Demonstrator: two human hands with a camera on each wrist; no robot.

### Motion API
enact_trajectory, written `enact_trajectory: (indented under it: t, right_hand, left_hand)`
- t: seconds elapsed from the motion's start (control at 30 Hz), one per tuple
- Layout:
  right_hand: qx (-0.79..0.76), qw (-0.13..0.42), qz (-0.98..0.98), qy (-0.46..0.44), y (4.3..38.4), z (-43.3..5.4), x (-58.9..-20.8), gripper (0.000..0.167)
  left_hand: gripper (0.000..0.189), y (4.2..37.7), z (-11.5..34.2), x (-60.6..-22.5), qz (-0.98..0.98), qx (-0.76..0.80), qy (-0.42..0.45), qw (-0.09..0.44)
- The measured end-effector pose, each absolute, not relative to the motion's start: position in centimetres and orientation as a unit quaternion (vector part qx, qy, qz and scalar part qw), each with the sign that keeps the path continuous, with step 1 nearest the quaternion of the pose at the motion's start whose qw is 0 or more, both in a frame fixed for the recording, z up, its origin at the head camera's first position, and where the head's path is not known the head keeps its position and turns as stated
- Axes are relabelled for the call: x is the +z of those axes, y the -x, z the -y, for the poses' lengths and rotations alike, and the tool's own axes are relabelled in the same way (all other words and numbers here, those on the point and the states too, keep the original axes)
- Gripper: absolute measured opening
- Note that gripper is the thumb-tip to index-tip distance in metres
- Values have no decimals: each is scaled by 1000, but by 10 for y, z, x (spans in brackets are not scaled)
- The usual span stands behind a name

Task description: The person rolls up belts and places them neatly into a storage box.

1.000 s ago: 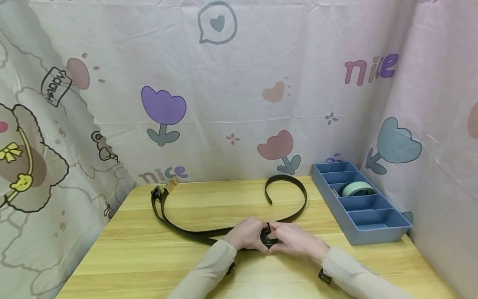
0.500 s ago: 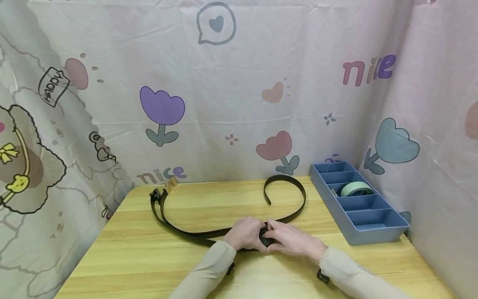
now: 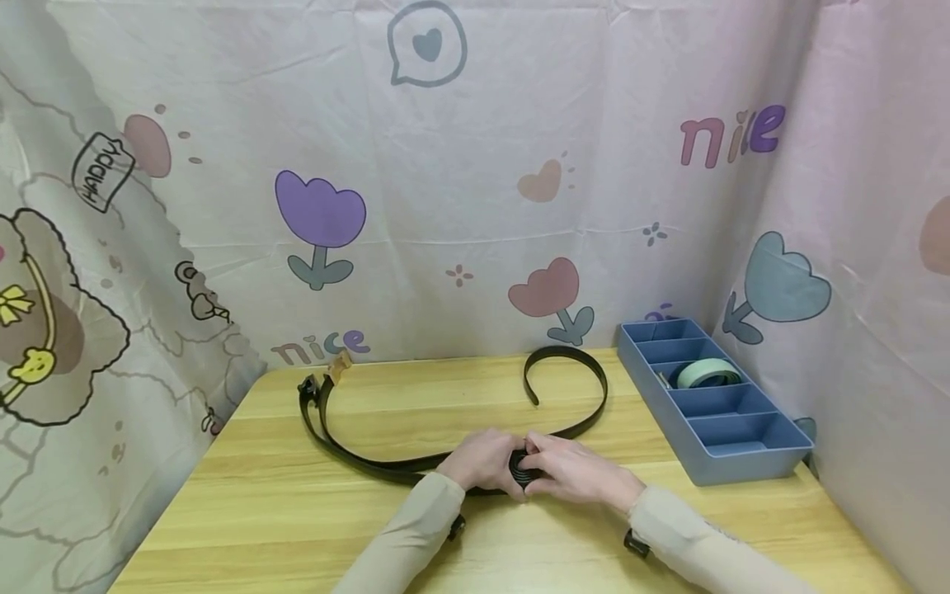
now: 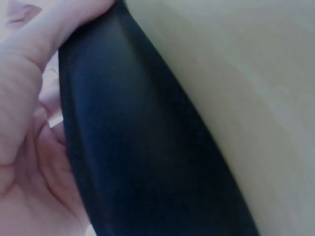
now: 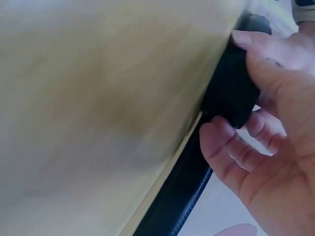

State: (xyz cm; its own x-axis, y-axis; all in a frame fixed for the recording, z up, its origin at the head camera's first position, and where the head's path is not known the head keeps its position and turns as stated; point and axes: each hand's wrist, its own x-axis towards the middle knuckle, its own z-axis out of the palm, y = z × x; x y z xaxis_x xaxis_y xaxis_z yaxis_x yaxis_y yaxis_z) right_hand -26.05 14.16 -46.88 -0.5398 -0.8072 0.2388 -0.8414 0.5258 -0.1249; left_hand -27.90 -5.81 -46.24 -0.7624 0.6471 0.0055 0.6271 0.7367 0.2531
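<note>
A black belt is wound into a tight roll [image 3: 523,470] at the front middle of the table. My left hand [image 3: 484,460] curls round the roll's left side, thumb at the near edge. From the right, my right hand [image 3: 580,472] grips the same roll, fingertips over its top. The roll's flat strap [image 4: 133,132] fills much of the left wrist view. In the right wrist view, thumb and fingers hold the dark roll [image 5: 231,83]. A second black belt [image 3: 603,394] runs behind the hands, its tail curving into a loop at the back; part is hidden by the hands.
Two buckle ends lie at the back left, one gold buckle [image 3: 337,367] and one dark buckle [image 3: 308,385]. A blue divided tray [image 3: 731,472] stands on the right, with a rolled pale green belt [image 3: 707,371] inside. A printed curtain [image 3: 445,289] hangs behind the table [image 3: 245,520].
Both hands and the roll have shifted slightly to the left along the strap. The other belt and the tray have stayed in place.
</note>
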Motion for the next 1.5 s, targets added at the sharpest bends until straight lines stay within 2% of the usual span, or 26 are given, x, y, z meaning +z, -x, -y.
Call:
enact_trajectory:
  t: [0.1, 0.2, 0.27, 0.33, 0.47, 0.57, 0.8, 1.03, 1.23, 1.5]
  right_hand:
    - [103, 71, 873, -471, 260, -140, -468, 19]
    - [92, 54, 877, -469, 260, -140, -466, 26]
    - [88, 47, 878, -467, 261, -140, -465, 28]
    - [88, 49, 878, -468, 261, -140, -465, 27]
    - [81, 67, 880, -463, 260, -137, -466, 29]
    - [66, 72, 880, -465, 259, -135, -466, 29]
    - [70, 47, 878, -472, 263, -134, -462, 30]
    - [48, 72, 888, -452, 259, -123, -462, 23]
    - [56, 54, 893, -444, 259, -121, -464, 24]
    - [58, 51, 893, -443, 259, -122, -464, 34]
  left_hand:
    - [47, 280, 62, -462, -922, 145, -351, 71]
    - [53, 283, 70, -458, -899, 208, -357, 145]
    - [58, 285, 73, -456, -888, 230, -361, 169]
    - [57, 287, 73, -455, -887, 227, -369, 159]
    - [52, 288, 70, -455, -898, 179, -392, 91]
    - [50, 288, 71, -457, -900, 171, -394, 79]
    - [54, 292, 77, -462, -896, 202, -372, 131]
    - [49, 291, 79, -465, -902, 208, -361, 113]
    - [66, 282, 100, -464, -897, 250, -327, 161]
    - [35, 269, 170, -454, -900, 265, -296, 182]
